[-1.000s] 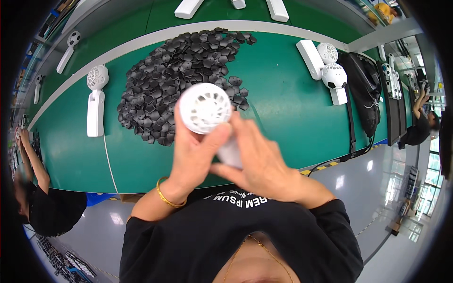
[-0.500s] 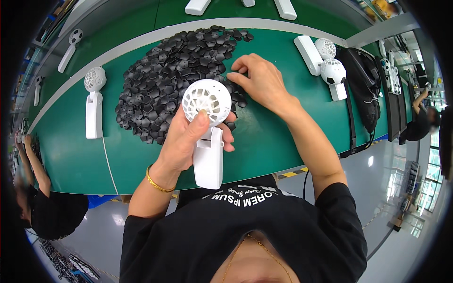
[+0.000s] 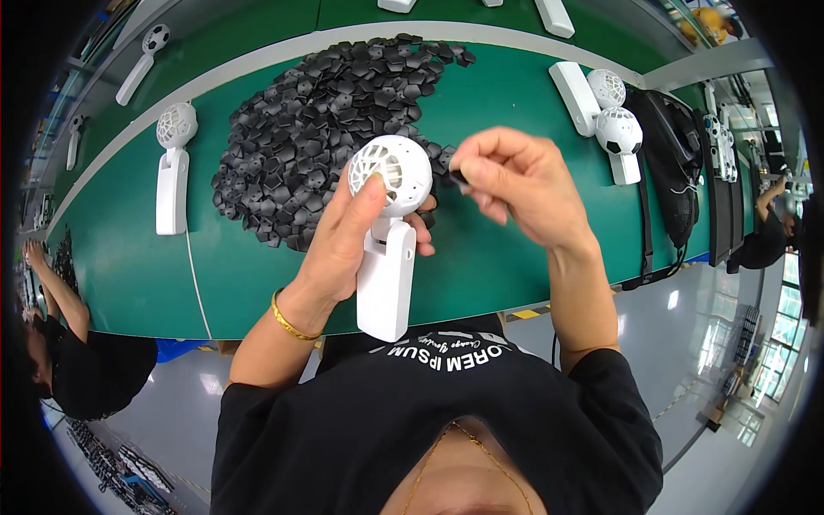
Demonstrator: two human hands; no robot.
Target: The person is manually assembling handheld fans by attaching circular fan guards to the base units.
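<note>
A white handheld fan with a round, openwork head is gripped in my left hand. The thumb lies across the fan's grille, and the fingers wrap behind the neck. Just right of the fan head, my right hand pinches a small black plastic piece between thumb and fingertips, apart from the fan. Beyond the fan spreads a big heap of black pentagon pieces on the green table. The fan head hides part of the heap's near right side.
Another white fan lies at left. At right are a white fan, a fan with black patches on its ball head and a black bag. More fans lie on the far green surface. A co-worker sits at far left.
My right hand has drawn back from the heap's edge, toward me and rightward, with a black piece now in its pinch. The fan has tilted and shifted slightly right.
</note>
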